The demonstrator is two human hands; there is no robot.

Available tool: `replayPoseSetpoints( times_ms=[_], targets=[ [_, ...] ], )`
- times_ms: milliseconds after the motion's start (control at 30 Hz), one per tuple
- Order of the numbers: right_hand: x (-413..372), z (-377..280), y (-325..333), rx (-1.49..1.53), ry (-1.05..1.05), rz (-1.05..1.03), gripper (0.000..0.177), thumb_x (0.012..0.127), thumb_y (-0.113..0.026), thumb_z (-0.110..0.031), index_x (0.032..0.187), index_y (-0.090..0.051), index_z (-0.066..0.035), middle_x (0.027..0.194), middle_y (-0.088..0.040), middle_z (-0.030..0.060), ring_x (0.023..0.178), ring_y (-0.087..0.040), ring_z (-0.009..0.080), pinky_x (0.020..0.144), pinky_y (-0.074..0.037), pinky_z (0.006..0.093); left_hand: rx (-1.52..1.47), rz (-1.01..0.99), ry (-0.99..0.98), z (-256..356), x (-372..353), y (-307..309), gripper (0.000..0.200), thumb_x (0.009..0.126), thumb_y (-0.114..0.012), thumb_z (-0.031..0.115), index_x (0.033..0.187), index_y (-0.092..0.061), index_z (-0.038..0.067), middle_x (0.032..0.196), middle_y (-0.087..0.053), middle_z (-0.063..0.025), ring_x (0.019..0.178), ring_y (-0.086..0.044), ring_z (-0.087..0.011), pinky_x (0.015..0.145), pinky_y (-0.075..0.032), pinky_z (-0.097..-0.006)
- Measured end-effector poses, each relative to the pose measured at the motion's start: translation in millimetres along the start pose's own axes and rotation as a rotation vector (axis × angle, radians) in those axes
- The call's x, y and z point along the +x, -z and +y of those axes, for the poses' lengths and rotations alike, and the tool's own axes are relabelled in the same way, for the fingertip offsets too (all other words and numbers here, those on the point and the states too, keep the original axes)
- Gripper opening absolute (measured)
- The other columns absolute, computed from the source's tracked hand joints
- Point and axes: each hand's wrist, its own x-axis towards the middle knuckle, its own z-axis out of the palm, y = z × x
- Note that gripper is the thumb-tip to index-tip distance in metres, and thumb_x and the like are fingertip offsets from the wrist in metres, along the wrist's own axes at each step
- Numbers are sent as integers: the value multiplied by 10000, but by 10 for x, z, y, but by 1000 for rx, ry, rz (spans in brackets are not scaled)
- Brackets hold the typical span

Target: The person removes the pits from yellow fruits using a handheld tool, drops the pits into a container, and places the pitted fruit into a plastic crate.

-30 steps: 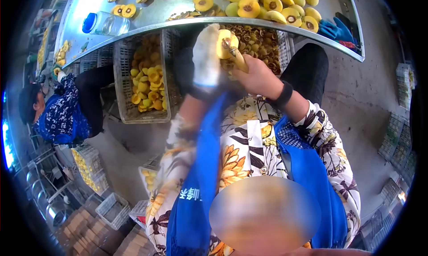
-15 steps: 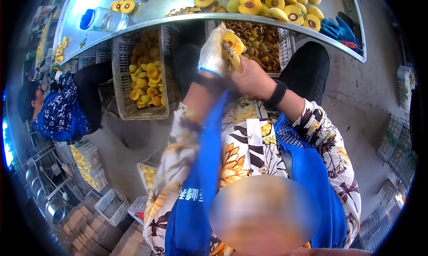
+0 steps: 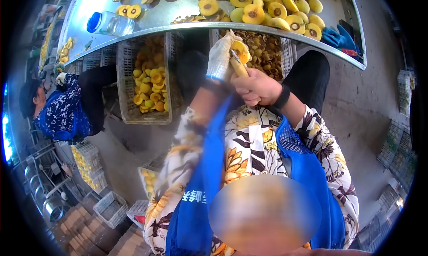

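Note:
In the head view my left hand (image 3: 219, 59), in a white glove, is closed around a yellow peach half (image 3: 243, 51), its cut side turned toward my right hand. My bare right hand (image 3: 258, 86) grips a pitting tool (image 3: 239, 68) with a pale wooden handle. The tool's metal end meets the cut face of the peach half; its exact tip is hard to make out. Both hands are just in front of the metal table's edge, above a crate (image 3: 289, 55) of brown pits and scraps.
On the metal table (image 3: 151, 19) lie many peach halves (image 3: 254, 14), a clear bottle with blue cap (image 3: 111, 24) and blue gloves (image 3: 339, 36). A crate (image 3: 145, 117) of yellow peach halves stands below at left. A co-worker (image 3: 62, 106) sits further left.
The tool has turned in my right hand, with its handle pointing more toward lower right. Both hands have shifted slightly right and down in view, along with the table.

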Motion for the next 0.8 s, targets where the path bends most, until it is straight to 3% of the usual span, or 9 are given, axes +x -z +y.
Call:
replayPoseSetpoints(
  times_ms=[167,300,400,433,533,567,667,700,800],
  targets=[
    [36,2,71,199,42,-217,91,899,-488,-64,986,-465,-83,567,-394,-47,344,-288,40,293,-227,201,378,89,-207,113,-31,-70,370,940,-498,356,966,-625,10,781,-629,-57,587,-562,-97,534,-488,-235],
    [119,21,31,120,93,-216,99,909,-470,-59,1005,-465,-77,563,-378,-42,337,-285,42,285,-223,204,160,220,-124,297,-174,-89,378,938,-472,404,902,-593,48,751,-598,-58,594,-556,-139,517,-493,-264],
    [25,19,231,285,251,-342,109,901,-473,-55,1008,-459,-73,549,-374,-39,348,-307,43,294,-237,199,-341,247,-143,586,77,932,479,902,-392,540,801,-539,96,728,-574,-102,645,-564,-242,477,-434,-291],
    [27,-18,305,362,222,-293,95,891,-508,-92,977,-475,-68,562,-431,-21,368,-383,66,320,-303,202,-248,135,-315,710,19,1332,457,910,-447,486,940,-520,36,777,-587,-129,680,-594,-261,584,-525,-332],
    [275,97,683,-860,65,421,150,876,-542,-143,971,-515,-31,623,-548,43,417,-495,123,390,-411,248,1361,1040,-488,1203,-129,1430,528,767,-667,442,1096,-616,33,1113,-597,-185,1014,-575,-317,839,-479,-411],
    [150,131,524,-1275,316,576,237,848,-582,-189,974,-549,9,692,-615,120,469,-564,176,470,-473,299,1471,1027,-529,1266,-86,1334,555,742,-675,464,1113,-613,55,1158,-575,-187,1043,-561,-322,861,-467,-406],
    [265,334,587,-1439,664,711,289,828,-598,-185,1005,-551,38,701,-626,157,497,-586,197,511,-489,326,1742,831,-723,1350,193,758,611,717,-650,539,1159,-598,120,1195,-557,-177,1074,-544,-333,883,-449,-429],
    [295,246,602,-1257,434,564,250,824,-610,-178,961,-555,24,666,-610,119,459,-555,166,453,-460,300,1813,707,-637,1310,327,547,639,721,-631,560,1201,-566,144,1224,-536,-176,1095,-533,-336,890,-445,-440],
    [161,124,483,-850,387,507,214,821,-618,-173,923,-552,3,626,-581,70,419,-511,129,396,-411,264,2037,402,-442,1072,1018,197,700,725,-609,550,1298,-475,171,1300,-480,-187,1176,-479,-363,968,-394,-455]
  ],
)
